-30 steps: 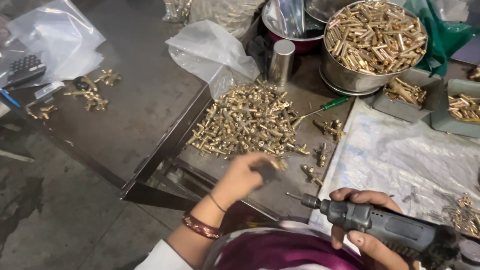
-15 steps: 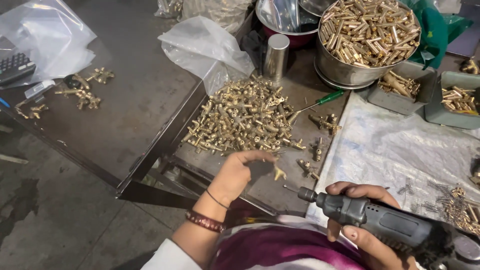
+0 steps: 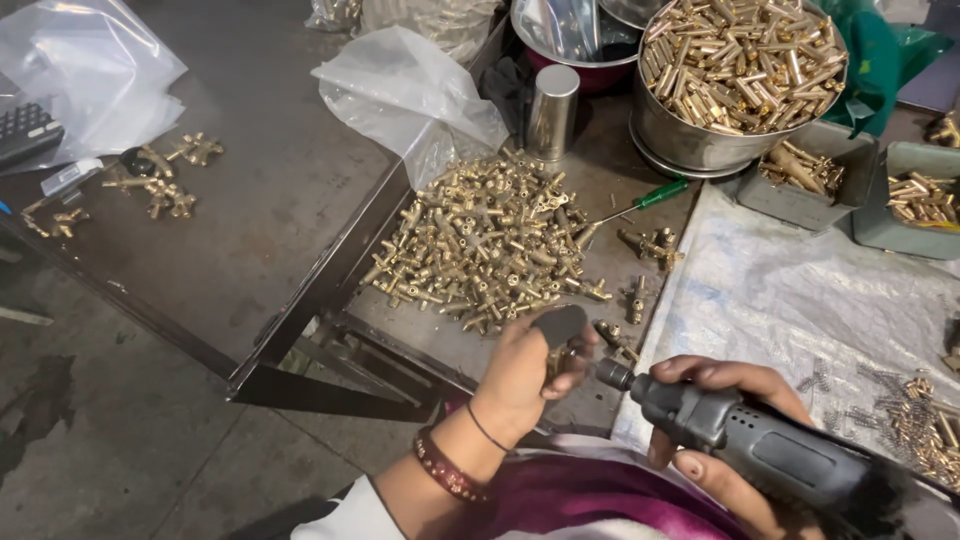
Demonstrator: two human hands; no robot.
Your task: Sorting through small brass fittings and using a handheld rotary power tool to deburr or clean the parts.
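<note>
Fingers of the left hand pinch a small brass fitting just before the rotary tool, which the right hand grips, beside the brass pile on the surface.

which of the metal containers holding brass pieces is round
The big steel bowl at top centre, heaped with brass tubes. The two grey trays to its right are rectangular and hold far fewer pieces.
</note>
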